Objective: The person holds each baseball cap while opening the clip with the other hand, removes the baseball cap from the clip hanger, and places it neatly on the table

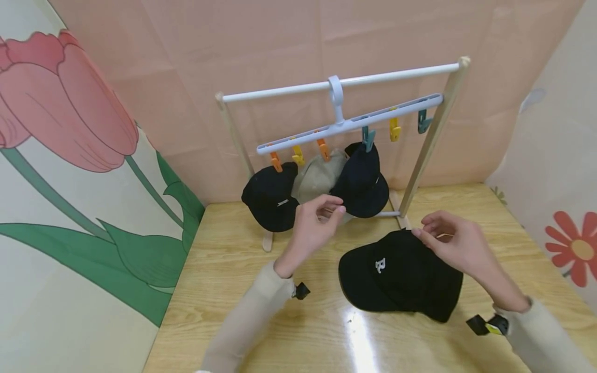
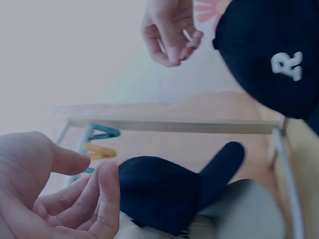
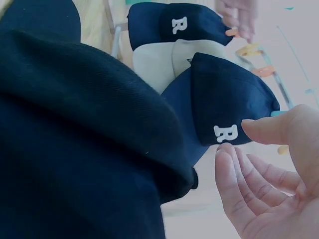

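Note:
A black cap (image 1: 406, 274) with a white letter R lies on the table, brim to the left. Just above its crown is my right hand (image 1: 459, 241), fingers loosely bent; the right wrist view shows a gap between thumb and fingertips and nothing held. My left hand (image 1: 317, 223) hovers in front of a hanging dark cap (image 1: 361, 181), its thumb and fingers bent with nothing visible between them. That cap hangs from a teal clip (image 1: 368, 139). Beside it hang a beige cap (image 1: 319, 173), partly hidden, and another dark cap (image 1: 270, 194) at the left.
A light clip hanger (image 1: 308, 137) hangs by its hook from the white rod (image 1: 396, 80) of a wooden stand. At its right end, a yellow clip (image 1: 394, 129) and a teal clip (image 1: 423, 123) hold nothing. The wood-grain table (image 1: 224, 290) meets patterned walls.

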`<action>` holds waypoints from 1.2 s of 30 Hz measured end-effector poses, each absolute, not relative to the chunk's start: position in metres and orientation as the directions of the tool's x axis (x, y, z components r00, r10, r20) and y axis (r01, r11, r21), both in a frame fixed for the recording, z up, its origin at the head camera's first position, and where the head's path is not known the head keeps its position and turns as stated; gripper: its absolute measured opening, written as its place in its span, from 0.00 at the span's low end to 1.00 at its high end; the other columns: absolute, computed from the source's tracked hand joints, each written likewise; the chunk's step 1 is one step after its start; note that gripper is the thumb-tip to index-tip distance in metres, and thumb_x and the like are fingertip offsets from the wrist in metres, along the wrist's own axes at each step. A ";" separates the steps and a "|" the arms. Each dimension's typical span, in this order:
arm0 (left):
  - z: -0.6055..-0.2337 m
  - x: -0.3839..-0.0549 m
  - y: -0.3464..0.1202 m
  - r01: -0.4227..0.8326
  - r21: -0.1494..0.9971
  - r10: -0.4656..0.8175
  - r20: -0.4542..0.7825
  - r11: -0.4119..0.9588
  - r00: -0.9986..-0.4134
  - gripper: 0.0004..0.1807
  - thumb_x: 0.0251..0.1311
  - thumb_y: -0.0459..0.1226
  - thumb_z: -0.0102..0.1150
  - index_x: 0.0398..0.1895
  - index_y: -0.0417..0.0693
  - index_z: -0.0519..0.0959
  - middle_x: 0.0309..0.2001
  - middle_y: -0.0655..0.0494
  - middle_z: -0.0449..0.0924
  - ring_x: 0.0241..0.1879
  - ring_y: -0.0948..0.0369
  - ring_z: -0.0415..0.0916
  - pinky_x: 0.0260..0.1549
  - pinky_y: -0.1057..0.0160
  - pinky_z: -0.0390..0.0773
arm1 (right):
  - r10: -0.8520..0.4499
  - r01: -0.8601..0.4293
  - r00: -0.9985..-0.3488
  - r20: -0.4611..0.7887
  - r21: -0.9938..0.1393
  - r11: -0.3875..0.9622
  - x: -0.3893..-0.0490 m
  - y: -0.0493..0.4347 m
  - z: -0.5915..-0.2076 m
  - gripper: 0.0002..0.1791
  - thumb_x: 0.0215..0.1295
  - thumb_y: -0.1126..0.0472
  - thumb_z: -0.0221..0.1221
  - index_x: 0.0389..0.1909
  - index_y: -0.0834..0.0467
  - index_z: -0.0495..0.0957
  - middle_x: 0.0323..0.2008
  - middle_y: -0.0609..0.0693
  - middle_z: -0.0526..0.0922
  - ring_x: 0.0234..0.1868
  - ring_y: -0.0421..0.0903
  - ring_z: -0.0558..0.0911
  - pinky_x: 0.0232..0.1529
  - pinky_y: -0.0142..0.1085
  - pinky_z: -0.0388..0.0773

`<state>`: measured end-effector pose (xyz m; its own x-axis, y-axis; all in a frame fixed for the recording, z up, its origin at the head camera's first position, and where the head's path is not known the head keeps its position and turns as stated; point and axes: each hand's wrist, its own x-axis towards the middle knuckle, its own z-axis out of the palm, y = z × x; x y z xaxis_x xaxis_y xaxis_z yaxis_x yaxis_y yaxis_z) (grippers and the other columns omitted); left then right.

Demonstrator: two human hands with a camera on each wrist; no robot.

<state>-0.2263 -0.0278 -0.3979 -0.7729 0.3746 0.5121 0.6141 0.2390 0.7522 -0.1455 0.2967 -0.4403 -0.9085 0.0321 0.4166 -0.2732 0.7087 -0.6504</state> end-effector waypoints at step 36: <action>-0.320 -0.267 0.021 0.710 0.624 0.289 0.649 0.326 -0.704 0.20 0.72 0.39 0.69 0.60 0.36 0.84 0.56 0.43 0.89 0.48 0.53 0.88 0.51 0.67 0.87 | -0.083 -0.346 -0.919 0.386 -0.683 0.644 -0.220 0.280 -0.385 0.19 0.75 0.62 0.67 0.62 0.65 0.82 0.54 0.66 0.88 0.48 0.41 0.88 0.43 0.12 0.75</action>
